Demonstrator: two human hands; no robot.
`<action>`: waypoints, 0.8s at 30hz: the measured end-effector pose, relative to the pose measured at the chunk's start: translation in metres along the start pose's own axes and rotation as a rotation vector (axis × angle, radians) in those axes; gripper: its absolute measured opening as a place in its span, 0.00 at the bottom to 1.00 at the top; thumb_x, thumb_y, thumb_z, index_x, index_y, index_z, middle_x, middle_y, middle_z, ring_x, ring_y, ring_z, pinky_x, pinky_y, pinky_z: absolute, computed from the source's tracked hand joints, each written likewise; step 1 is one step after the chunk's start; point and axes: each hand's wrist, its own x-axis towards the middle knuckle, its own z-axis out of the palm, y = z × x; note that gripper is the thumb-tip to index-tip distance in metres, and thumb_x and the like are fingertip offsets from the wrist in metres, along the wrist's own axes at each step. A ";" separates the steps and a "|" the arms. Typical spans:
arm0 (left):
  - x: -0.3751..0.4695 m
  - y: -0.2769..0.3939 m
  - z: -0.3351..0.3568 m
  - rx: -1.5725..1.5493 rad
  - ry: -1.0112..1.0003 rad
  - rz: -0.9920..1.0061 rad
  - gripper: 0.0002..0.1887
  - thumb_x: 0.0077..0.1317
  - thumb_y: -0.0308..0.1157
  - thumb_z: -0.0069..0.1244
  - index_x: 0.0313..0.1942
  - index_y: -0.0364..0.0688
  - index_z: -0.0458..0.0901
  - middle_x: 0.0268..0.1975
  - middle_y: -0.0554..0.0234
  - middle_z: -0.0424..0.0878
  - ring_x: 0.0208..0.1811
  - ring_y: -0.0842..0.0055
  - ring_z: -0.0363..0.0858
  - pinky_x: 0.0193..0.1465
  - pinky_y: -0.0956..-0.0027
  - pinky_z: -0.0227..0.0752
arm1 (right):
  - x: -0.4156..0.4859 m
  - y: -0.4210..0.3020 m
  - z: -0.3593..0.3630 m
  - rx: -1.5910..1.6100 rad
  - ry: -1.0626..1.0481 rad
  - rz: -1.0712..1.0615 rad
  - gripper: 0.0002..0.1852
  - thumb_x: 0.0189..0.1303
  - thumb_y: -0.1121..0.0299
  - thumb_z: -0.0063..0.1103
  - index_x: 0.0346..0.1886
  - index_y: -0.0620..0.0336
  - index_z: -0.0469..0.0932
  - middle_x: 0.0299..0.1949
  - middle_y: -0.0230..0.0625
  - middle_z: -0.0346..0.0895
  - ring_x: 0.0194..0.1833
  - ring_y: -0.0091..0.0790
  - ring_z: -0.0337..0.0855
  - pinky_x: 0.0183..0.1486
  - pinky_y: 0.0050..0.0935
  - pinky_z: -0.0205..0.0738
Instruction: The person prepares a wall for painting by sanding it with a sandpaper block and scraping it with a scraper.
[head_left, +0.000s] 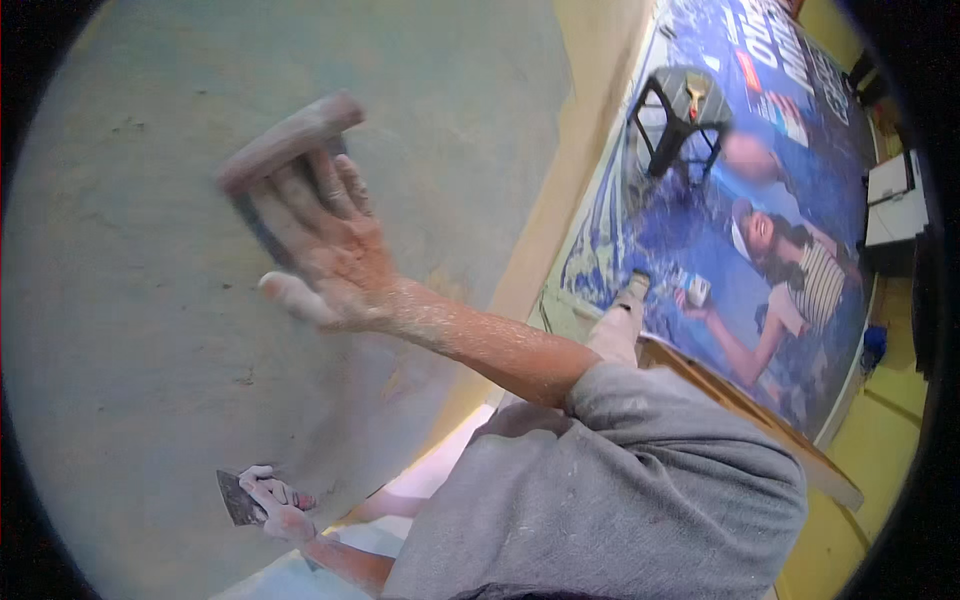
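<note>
My right hand (337, 247) lies flat with its fingers on a dusty flat hand tool (296, 139). The tool has a rounded bar and a dark plate, and it is against a grey, patchy plastered wall (150, 300). Pale dust coats this hand and forearm. Lower in the view, my left hand (281, 506) grips a putty knife (238, 499) by its handle, with the metal blade pointing away from the palm. That hand is close to the wall; whether it touches cannot be told.
A blue printed banner (675, 232) with pictures and writing covers the surface at right. A dark plastic stool (679, 112) bears a paintbrush (696, 94). A wooden board (750, 412) runs beside my body. White box-like furniture (896, 199) stands at the far right.
</note>
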 end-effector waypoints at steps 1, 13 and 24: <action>0.003 0.000 -0.002 0.041 -0.044 0.003 0.21 0.79 0.51 0.36 0.37 0.43 0.74 0.18 0.81 0.51 0.16 0.91 0.47 0.16 0.80 0.47 | -0.004 -0.003 0.009 -0.050 -0.036 -0.091 0.45 0.65 0.50 0.50 0.79 0.62 0.46 0.80 0.53 0.33 0.80 0.53 0.26 0.78 0.56 0.21; 0.019 -0.013 -0.021 0.045 -0.148 0.131 0.23 0.80 0.51 0.35 0.38 0.40 0.75 0.17 0.80 0.52 0.15 0.91 0.48 0.17 0.79 0.43 | -0.189 0.213 0.056 0.438 0.505 1.072 0.37 0.77 0.55 0.36 0.76 0.74 0.41 0.80 0.53 0.33 0.80 0.46 0.28 0.79 0.36 0.23; 0.015 -0.012 -0.019 0.076 -0.187 0.152 0.24 0.79 0.54 0.34 0.42 0.42 0.74 0.19 0.81 0.51 0.17 0.90 0.49 0.18 0.78 0.45 | -0.232 0.263 0.049 0.633 0.375 1.316 0.39 0.76 0.54 0.39 0.78 0.69 0.38 0.81 0.46 0.32 0.80 0.39 0.31 0.79 0.34 0.27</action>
